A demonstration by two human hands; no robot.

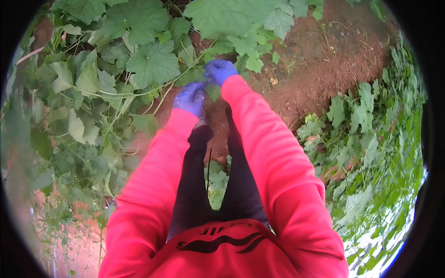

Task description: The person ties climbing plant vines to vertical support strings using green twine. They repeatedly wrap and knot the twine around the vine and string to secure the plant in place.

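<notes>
My left hand [190, 99], in a blue-purple glove with pale smudges, reaches in among climbing vine stems with its fingers curled. Just above and to its right is my right hand [219, 72], gloved alike and bent into a loose fist. The fingertips of both hands come together at the vine's foliage, where blur and overlap hide what they grip. A green leaf [213, 91] shows right below the meeting point. Another broad lobed leaf [153, 64] spreads to the left of the hands, and a long thin vine stem [139, 94] runs towards them from the left.
Dense vine foliage [87, 128] fills the left side. Reddish-brown bare soil [313, 66] slopes along the upper right, with more leafy vines [361, 114] beyond it. A thin dark stick [208, 170] stands between my legs. Large leaves [229, 17] overhang the top.
</notes>
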